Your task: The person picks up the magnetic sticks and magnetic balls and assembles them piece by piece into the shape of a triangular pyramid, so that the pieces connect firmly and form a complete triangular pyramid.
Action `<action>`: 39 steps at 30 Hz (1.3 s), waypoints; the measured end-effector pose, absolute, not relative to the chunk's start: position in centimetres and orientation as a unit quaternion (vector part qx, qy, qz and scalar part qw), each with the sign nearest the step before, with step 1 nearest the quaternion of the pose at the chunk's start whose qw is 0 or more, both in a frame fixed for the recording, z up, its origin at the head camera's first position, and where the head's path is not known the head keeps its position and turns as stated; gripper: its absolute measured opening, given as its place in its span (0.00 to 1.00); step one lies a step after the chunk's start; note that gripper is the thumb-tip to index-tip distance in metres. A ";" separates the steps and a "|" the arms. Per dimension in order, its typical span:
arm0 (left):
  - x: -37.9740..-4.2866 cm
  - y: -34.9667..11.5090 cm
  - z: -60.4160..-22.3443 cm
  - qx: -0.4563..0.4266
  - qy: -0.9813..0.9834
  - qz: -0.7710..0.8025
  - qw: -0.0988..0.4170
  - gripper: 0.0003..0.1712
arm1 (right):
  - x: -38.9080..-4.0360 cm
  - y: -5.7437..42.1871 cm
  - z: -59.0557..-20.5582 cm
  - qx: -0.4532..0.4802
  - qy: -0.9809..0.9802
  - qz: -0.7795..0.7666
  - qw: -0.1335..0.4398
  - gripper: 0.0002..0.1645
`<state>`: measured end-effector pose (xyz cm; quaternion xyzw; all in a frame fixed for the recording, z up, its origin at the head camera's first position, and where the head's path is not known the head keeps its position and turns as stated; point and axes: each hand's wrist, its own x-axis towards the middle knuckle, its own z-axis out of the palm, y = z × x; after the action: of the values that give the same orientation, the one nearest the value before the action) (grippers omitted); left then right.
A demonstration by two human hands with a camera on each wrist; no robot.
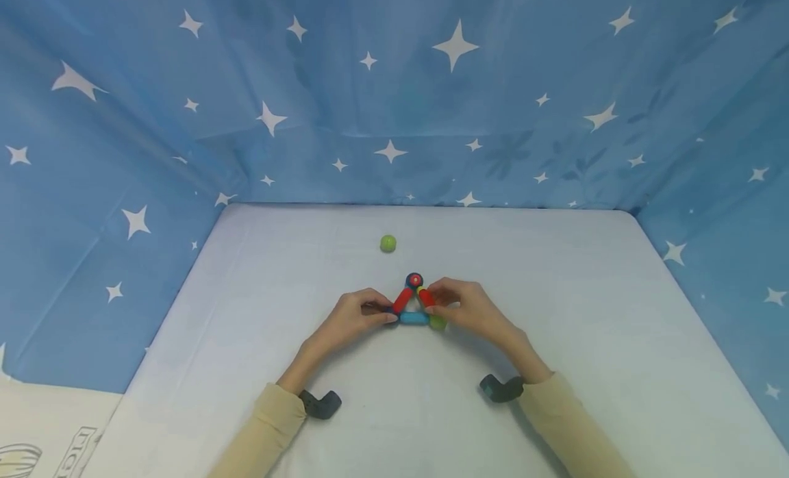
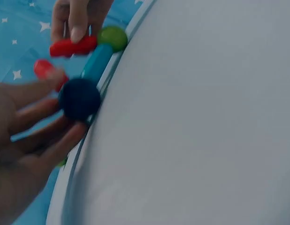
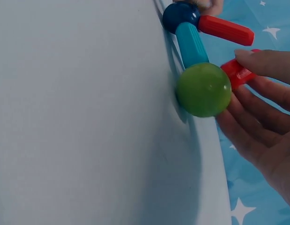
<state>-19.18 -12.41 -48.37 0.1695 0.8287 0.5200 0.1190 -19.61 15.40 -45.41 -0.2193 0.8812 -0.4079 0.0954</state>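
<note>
A small triangle of toy rods and balls lies on the white table. A light blue rod point(image 1: 414, 318) joins a dark blue ball point(image 2: 79, 99) at its left to a green ball point(image 3: 204, 90) at its right. My left hand point(image 1: 354, 319) grips the dark blue ball, one finger reaching along the left red rod point(image 1: 403, 300). My right hand point(image 1: 471, 310) pinches the right red rod point(image 3: 237, 74) beside the green ball. Both red rods slant toward another dark blue ball point(image 1: 409, 285) at the far corner, which shows a red round end on top.
A loose green ball point(image 1: 387, 243) sits on the white table point(image 1: 542, 259) beyond the triangle. Dark wrist devices point(image 1: 502, 389) are on both forearms. A blue curtain with white stars point(image 1: 394, 87) surrounds the table's back and sides.
</note>
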 end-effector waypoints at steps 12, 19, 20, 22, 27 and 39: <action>-27.1 -13.0 -44.7 0.170 0.883 0.431 0.072 0.16 | -19.7 17.6 -45.9 -0.217 0.881 -0.383 0.170 0.14; -30.2 -11.7 -45.0 0.173 0.908 0.380 0.047 0.22 | -19.7 17.7 -46.3 -0.219 0.877 -0.392 0.173 0.13; -30.4 -11.4 -45.2 0.175 0.908 0.378 0.046 0.24 | -19.7 17.7 -46.3 -0.220 0.876 -0.392 0.173 0.13; -30.9 -10.9 -45.5 0.180 0.908 0.375 0.047 0.25 | -19.8 17.6 -46.4 -0.220 0.876 -0.392 0.174 0.13; -31.5 -9.8 -46.2 0.201 0.909 0.362 0.048 0.24 | -19.8 17.5 -46.3 -0.222 0.875 -0.393 0.176 0.14; -30.6 -9.2 -45.7 0.207 0.913 0.352 0.014 0.17 | -20.4 17.2 -46.2 -0.228 0.877 -0.386 0.172 0.15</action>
<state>-30.57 -9.23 -45.73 0.2072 0.9126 0.3520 0.0143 -20.38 17.22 -46.25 -0.2283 0.8771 -0.3858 0.1722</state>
